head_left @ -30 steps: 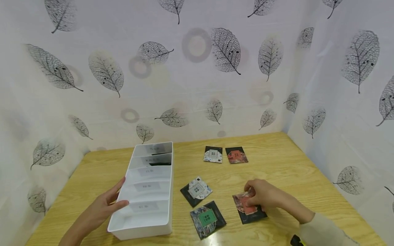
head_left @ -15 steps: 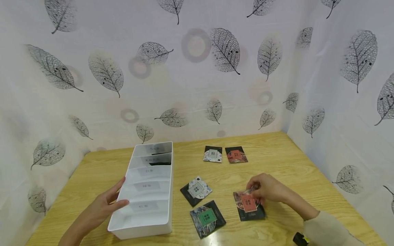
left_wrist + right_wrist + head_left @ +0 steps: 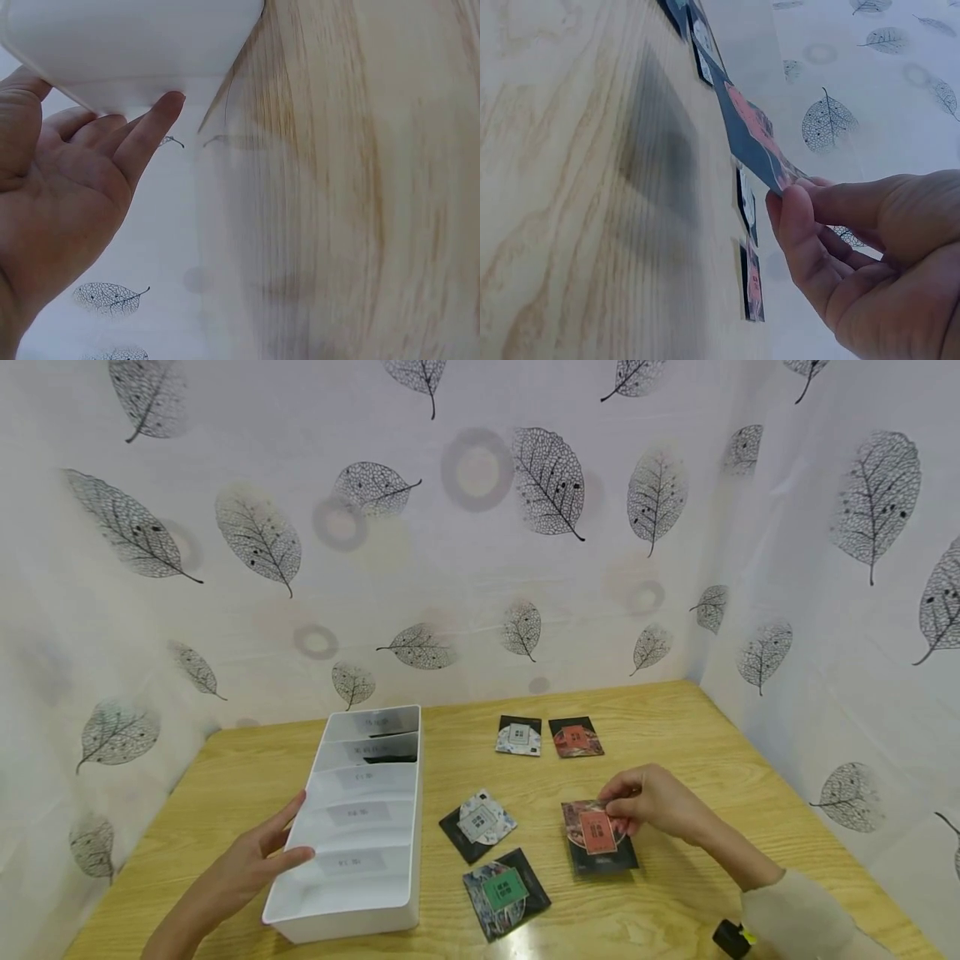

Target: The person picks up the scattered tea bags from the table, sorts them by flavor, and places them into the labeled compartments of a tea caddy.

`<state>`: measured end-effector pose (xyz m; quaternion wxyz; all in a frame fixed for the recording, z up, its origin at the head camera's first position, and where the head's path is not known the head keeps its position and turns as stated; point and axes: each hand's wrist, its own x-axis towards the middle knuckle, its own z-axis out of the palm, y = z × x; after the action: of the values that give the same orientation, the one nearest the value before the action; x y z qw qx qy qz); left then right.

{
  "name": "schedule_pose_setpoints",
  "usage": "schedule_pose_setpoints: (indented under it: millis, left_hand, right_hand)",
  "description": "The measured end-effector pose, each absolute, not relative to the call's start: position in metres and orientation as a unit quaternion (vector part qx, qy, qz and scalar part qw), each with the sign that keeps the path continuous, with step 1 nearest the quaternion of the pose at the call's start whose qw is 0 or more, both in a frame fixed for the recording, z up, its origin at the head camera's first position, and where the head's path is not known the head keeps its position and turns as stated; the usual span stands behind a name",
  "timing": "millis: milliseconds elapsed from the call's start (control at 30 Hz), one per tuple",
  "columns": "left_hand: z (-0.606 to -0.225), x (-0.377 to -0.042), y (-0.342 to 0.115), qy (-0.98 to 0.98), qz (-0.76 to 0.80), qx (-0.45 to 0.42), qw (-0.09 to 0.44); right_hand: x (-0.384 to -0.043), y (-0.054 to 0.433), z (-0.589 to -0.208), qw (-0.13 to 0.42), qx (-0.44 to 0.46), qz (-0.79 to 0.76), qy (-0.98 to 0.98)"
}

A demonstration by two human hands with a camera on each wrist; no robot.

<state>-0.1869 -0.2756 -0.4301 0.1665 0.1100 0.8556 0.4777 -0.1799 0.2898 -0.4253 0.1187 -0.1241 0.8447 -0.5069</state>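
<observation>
My right hand [image 3: 656, 802] pinches the near-right edge of a black tea sachet with a red label [image 3: 597, 835]. In the right wrist view the thumb and fingers of this hand [image 3: 870, 255] grip one corner, and the sachet [image 3: 754, 142] is raised off the tabletop, its shadow on the wood. At left, my left hand [image 3: 251, 864] holds the side wall of a long white divided box [image 3: 417, 860], thumb over the rim. The left wrist view shows its fingers against the outer wall of the box [image 3: 150, 45].
A white-labelled sachet [image 3: 478, 827] and a green-labelled one [image 3: 506, 893] lie right of the box. Farther back lie another white sachet [image 3: 518, 737] and a red one [image 3: 576, 738]. Dark sachet edges [image 3: 390, 760] show in the far compartments. A small black object [image 3: 731, 938] is near the right sleeve.
My right hand has lifted the red-labelled sachet off the table and moved slightly away from me, tilting it up. The left hand and the box have stayed put.
</observation>
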Motion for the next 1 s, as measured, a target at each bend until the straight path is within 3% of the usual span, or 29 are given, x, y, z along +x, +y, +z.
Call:
schedule_pose_setpoints:
  millis: [400, 1000]
  left_hand:
    - [-0.429, -0.187, -0.276, 0.859, 0.473, 0.113, 0.161]
    - [-0.429, -0.186, -0.276, 0.864, 0.466, 0.114, 0.152]
  right_hand:
    - [-0.194, 0.273, -0.409, 0.103, -0.119, -0.555, 0.817]
    - [-0.209, 0.201, -0.391, 0.121, -0.172, -0.611, 0.763]
